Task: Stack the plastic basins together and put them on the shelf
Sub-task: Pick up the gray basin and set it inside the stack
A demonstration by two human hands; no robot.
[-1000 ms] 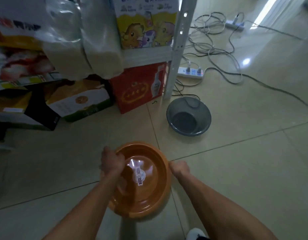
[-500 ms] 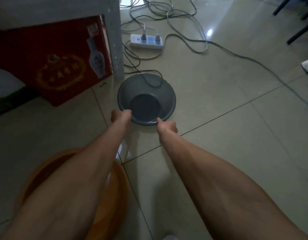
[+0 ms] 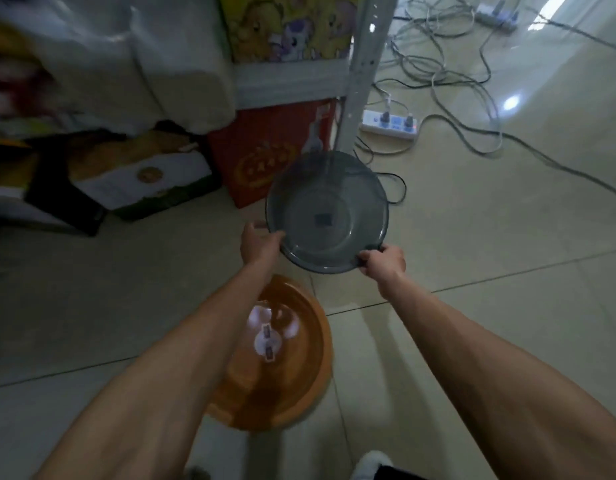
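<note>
A translucent grey plastic basin (image 3: 325, 209) is held off the floor, tilted toward me, in front of the shelf post. My left hand (image 3: 260, 244) grips its near-left rim and my right hand (image 3: 382, 259) grips its near-right rim. An orange plastic basin (image 3: 286, 362) with a white sticker inside sits on the tiled floor below my left forearm, which covers its left side. The grey metal shelf (image 3: 292, 83) stands behind, with its upright post just past the grey basin.
A red box (image 3: 265, 157), a white and green box (image 3: 144, 181) and plastic bags crowd the shelf's lower level. A cartoon-printed box (image 3: 289, 26) stands on the shelf board. A power strip (image 3: 389, 124) and loose cables (image 3: 455, 74) lie on the floor right of the post.
The orange basin was set down on the floor. Both hands then reached the grey basin, gripped its rim and lifted it off the floor toward me.
</note>
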